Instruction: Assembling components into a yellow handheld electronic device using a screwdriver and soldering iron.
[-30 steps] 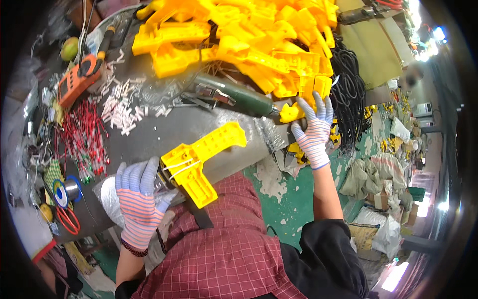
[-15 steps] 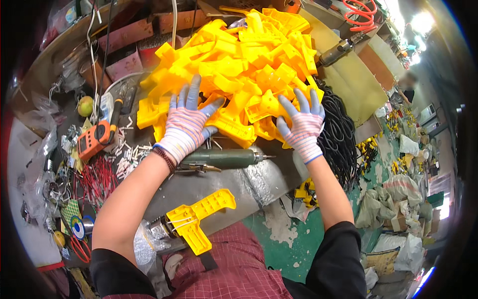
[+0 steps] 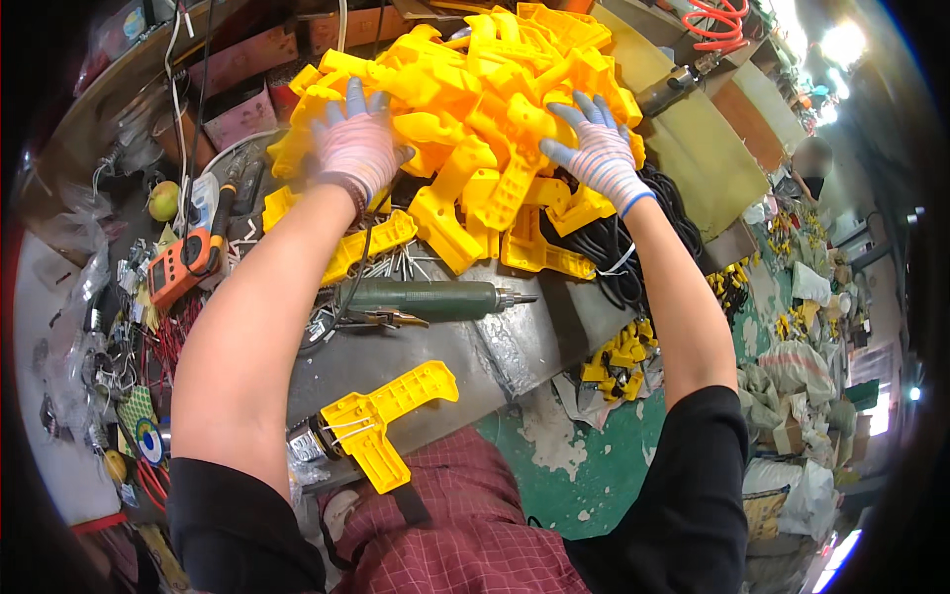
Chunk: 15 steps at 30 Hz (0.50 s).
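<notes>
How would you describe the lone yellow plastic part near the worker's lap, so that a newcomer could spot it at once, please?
Start from the big heap of yellow plastic parts under both gloved hands, then come toward the person past the green cylindrical power tool lying on the grey bench. At the bench's near edge lies a single yellow handle-shaped part. Unlike the heaped ones, it lies alone and has thin wires across it.

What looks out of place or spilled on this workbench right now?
One yellow plastic shell lies alone at the bench's near edge, apart from the yellow pile that the left hand and right hand rest on. More yellow pieces lie on the floor below.
</notes>
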Tool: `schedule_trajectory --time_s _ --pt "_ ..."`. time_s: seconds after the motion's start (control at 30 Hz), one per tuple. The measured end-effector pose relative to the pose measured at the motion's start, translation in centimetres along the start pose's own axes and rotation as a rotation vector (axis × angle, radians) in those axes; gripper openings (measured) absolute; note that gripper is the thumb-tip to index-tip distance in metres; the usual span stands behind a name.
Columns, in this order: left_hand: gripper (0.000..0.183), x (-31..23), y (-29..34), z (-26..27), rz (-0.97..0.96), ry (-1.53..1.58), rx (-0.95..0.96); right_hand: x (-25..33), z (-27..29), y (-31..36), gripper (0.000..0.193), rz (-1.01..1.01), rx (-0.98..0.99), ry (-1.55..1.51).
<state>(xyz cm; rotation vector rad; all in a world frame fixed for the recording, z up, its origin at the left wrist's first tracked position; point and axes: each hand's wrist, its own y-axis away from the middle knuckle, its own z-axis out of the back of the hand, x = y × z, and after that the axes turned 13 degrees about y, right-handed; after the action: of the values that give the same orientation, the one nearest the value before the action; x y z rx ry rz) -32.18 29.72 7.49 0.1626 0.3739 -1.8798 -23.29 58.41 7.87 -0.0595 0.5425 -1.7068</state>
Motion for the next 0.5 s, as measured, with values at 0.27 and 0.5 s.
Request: schedule_trajectory --time_s 0.27,0.5 --pt "0.055 4.1 3.1 0.2 -0.295 -0.158 0.02 1.5 -0.2 5.5 0.055 0.154 -0.039 0.049" --pt "0.038 10.1 11.3 2.4 -0.501 0.346 -0.294 4.2 -0.4 8.7 0.036 0.176 -0.3 -0.108"
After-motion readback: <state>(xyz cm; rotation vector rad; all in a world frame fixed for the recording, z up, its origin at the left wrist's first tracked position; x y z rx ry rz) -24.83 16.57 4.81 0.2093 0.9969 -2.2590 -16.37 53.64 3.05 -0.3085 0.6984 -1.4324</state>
